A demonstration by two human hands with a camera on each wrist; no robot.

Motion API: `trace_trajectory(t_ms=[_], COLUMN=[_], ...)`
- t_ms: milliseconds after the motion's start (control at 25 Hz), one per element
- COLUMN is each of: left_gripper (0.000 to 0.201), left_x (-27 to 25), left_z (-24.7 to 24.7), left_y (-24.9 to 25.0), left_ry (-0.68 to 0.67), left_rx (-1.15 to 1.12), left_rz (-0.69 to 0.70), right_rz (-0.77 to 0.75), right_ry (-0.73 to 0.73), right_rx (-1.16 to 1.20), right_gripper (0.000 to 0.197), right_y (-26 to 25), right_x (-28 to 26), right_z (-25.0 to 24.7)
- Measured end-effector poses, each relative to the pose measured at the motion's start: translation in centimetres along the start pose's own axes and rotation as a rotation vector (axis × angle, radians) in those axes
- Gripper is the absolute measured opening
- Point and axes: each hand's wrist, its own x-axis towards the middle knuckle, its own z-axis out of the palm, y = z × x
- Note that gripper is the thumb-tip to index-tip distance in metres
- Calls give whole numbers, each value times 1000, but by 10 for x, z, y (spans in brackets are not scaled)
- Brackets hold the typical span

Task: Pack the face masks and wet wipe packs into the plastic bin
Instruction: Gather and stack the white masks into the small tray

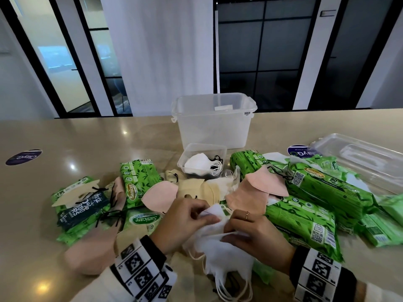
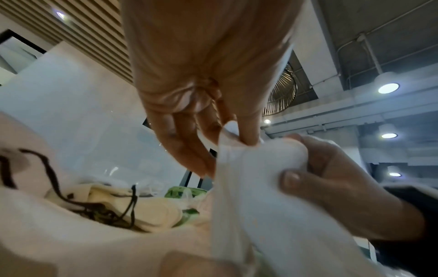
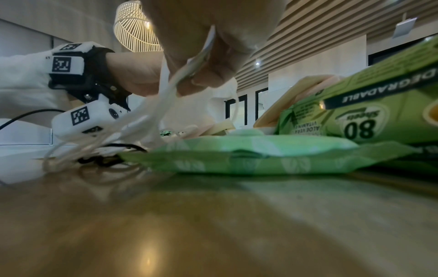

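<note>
Both hands hold a stack of white face masks [image 1: 226, 251] near the table's front edge. My left hand [image 1: 192, 216] pinches the stack's top edge [image 2: 239, 142] between thumb and fingers. My right hand [image 1: 250, 229] grips the same white masks [image 2: 272, 168] from the right, and their loops [image 3: 163, 105] hang from it to the table. Pink and beige masks [image 1: 259, 188] and green wet wipe packs [image 1: 305, 219] lie scattered around. The clear plastic bin [image 1: 213, 120] stands upright behind the pile, open at the top.
A small clear tub [image 1: 219, 149] holding white masks sits in front of the bin. The bin's clear lid [image 1: 366, 158] lies at the right. Round dark stickers [image 1: 23, 156] mark the beige table. A flat green pack [image 3: 260, 155] lies just beyond my right wrist.
</note>
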Motion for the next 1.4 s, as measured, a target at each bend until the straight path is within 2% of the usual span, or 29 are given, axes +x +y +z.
trace_trajectory(t_ms=[120,200,280,320,400,520,640,720,800,920,1000,1080,1200,1280,1320,1400], left_gripper=[29,28,38,41,43,37,49,47,25,47,51,41,38,36,33,31], left_x=[2,4,4,3,2,-2,-9,-11,-11,-12,-13,-13,-15,-13,-12,-10], left_z=[17,21,21,20,20,27,30,28,28,32,33,34,32,24,19,11], left_y=[-5,-7,-8,-6,-2,-1,5,10,13,8,5,2,2,1,1,1], left_ry=[-8,-14,43,75,54,-103,-152,-214,-319,-417,-397,-353,-189,-117,-120,-146], left_rx=[174,455,679,703,594,213,-38,-102,-185,-121,-52,-53,-46,-96,-129,-145], left_rz=[133,226,240,230,206,78,-14,-57,-95,-68,-66,-76,-111,-104,-94,-72], right_rz=[29,29,31,36,49,77,104,102,95,126,167,187,188,223,230,237], right_ry=[42,43,38,35,30,48,105,142,155,133,120,121,86,-7,-58,-92], right_rx=[40,38,22,16,17,23,25,31,46,65,94,86,36,40,58,146], right_gripper=[23,23,23,24,25,30,37,37,41,49,49,47,42,55,60,56], right_y=[2,2,1,1,2,2,0,0,-1,-2,-2,-3,-4,-4,-3,0], right_x=[0,1,1,1,1,1,1,2,3,1,0,-1,-1,-2,-2,0], right_z=[-1,0,-1,-1,-1,0,-2,-3,-4,-4,-3,-4,-6,-6,-4,-2])
